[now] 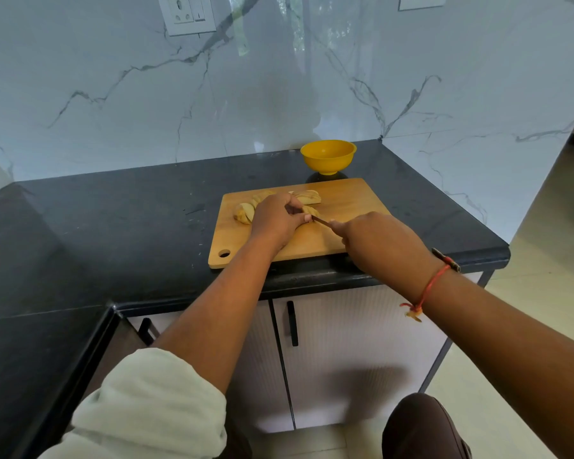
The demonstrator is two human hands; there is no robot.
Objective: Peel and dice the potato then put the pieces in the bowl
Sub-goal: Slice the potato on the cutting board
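The left grip (274, 218) hides much of the potato (309, 197). Only a sliver of knife (320, 220) shows; the right grip (375, 236) buries its handle.

Both bare forearms reach forward and converge. The left hand (274, 220) lies knuckles up, its fingers curled down over a potato piece (313, 212). Just right of it, the right hand (375, 238) grips a knife (321, 221) that points toward the left fingers.
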